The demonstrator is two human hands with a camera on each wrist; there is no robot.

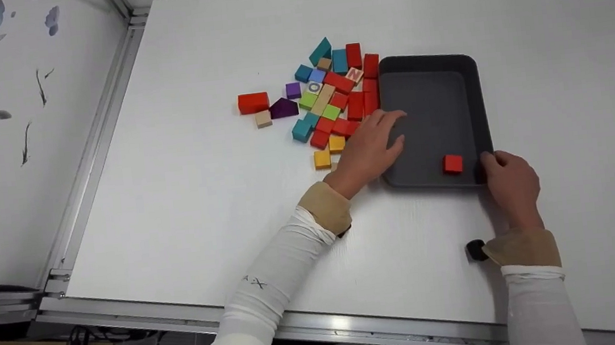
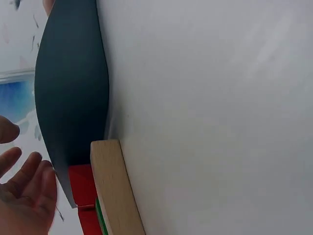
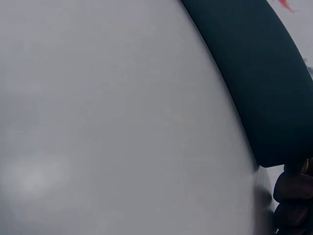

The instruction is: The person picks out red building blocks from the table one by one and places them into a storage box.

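Pinching dark-grey rectangular tray with right hand, holding nothing in loosely spread left hand; could scatter adjoining multicoloured wooden blocks by jerking leftward.

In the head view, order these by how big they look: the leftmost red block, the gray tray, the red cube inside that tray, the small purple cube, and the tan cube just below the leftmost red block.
1. Gray tray
2. Leftmost red block
3. Red cube
4. Purple cube and tan cube: too alike to rank
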